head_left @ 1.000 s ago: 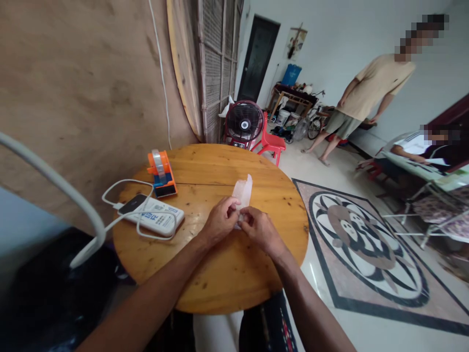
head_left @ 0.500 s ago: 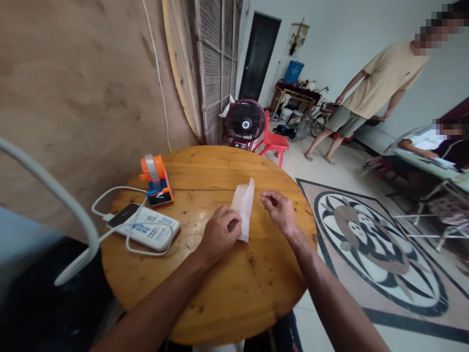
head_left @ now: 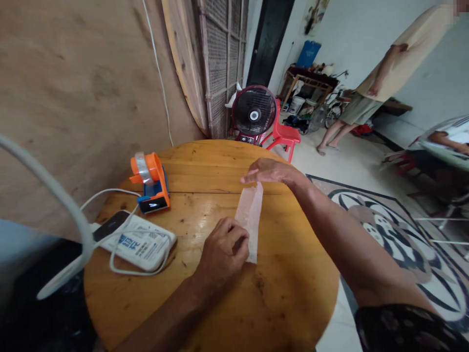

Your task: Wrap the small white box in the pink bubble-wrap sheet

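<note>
A folded strip of thin whitish-pink tissue [head_left: 252,215] lies lengthwise on the round wooden table [head_left: 205,171]. My left hand [head_left: 229,244] rests at its lower left edge, fingers curled and thumb and forefinger closed on the edge. Over the far end of the strip hangs my right hand [head_left: 269,171], palm down with its fingers stretched out and nothing visible in them. Whether those fingertips touch the tissue, I cannot tell.
Left on the table stand an orange-and-blue tape dispenser [head_left: 152,181] and a white power bank [head_left: 146,244] with a looped white cable [head_left: 113,254]. Beyond the table are a fan [head_left: 254,112] and a red chair [head_left: 287,134]. Another person [head_left: 395,63] stands at the back right.
My right hand has moved from the right of the tissue to above its far end, its fingers going from pinched to stretched out. The view has shifted; my left hand stays at the tissue.
</note>
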The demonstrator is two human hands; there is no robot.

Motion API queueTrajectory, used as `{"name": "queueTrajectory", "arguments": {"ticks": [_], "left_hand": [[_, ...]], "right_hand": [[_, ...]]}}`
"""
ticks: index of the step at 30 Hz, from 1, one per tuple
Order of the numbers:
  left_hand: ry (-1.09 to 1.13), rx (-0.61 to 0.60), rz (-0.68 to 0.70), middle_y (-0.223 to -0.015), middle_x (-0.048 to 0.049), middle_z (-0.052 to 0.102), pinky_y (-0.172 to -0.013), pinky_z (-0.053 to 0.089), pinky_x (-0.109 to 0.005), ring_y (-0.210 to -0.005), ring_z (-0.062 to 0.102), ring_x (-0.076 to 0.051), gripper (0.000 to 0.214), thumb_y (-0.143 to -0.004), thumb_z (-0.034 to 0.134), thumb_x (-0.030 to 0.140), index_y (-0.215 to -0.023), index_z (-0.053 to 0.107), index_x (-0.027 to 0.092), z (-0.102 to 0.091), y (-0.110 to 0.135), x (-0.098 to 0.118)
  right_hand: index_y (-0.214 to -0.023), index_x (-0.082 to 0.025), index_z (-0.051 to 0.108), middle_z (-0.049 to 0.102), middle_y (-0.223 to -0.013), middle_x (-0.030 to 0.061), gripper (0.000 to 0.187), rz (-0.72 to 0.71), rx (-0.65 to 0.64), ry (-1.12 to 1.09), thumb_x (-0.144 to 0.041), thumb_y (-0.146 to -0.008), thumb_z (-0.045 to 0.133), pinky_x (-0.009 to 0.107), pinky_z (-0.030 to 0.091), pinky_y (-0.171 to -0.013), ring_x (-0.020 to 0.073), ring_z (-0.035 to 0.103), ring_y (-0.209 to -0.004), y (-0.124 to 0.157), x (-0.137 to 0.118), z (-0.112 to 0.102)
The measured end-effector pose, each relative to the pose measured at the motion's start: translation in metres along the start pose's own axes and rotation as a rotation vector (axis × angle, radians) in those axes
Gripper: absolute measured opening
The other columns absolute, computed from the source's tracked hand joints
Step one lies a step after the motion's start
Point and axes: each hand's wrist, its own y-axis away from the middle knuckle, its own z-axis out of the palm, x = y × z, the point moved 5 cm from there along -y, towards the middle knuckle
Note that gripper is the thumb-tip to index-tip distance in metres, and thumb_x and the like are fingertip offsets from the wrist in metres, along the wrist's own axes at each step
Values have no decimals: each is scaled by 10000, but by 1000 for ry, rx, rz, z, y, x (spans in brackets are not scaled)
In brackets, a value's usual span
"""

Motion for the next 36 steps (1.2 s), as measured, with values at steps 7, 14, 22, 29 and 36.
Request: {"name": "queueTrajectory", "arguments": {"ticks": [7,14,22,29,36], "left_hand": [[-23,21,19,-828,-51,569,-726,481,-304,-838,554,-185,152,-811,524,100,-813,631,207,-1,0,2],[-93,74,69,-882,-67,573,-761,496,-322,-878,549,-198,148,-794,532,91,-798,633,198,-3,-1,4],[-98,21,70,-1193,-104,597,-937,487,-423,-1122,554,-253,150,-759,535,86,-816,597,210,0,0,-2],[-67,-39,71,-1189,-118,631,-989,458,-436,-1188,542,-248,170,-778,482,84,-874,546,210,5,-1,-4],[-68,-48,58,-1215,-129,622,-996,452,-441,-1188,543,-253,155,-778,489,91,-870,550,200,6,-1,-5]], "right_hand": [[-407,-193,547,464,-430,-6,297,93,48,79,-61,-435,813,310,408,-656,245,623,-731,-15,-13,7],[-509,-170,618,626,-515,17,158,79,-24,-169,-50,-610,595,239,409,-508,138,575,-521,-19,24,9],[-604,-163,645,589,-497,-25,41,53,62,-574,-142,-636,630,190,314,-423,74,469,-427,-16,50,26],[-678,-158,636,609,-560,-24,59,41,168,-763,-209,-706,633,166,323,-423,66,473,-451,-15,67,46],[-803,-145,636,687,-755,50,156,64,266,-841,-300,-795,625,173,410,-513,100,612,-618,5,80,38]]}}
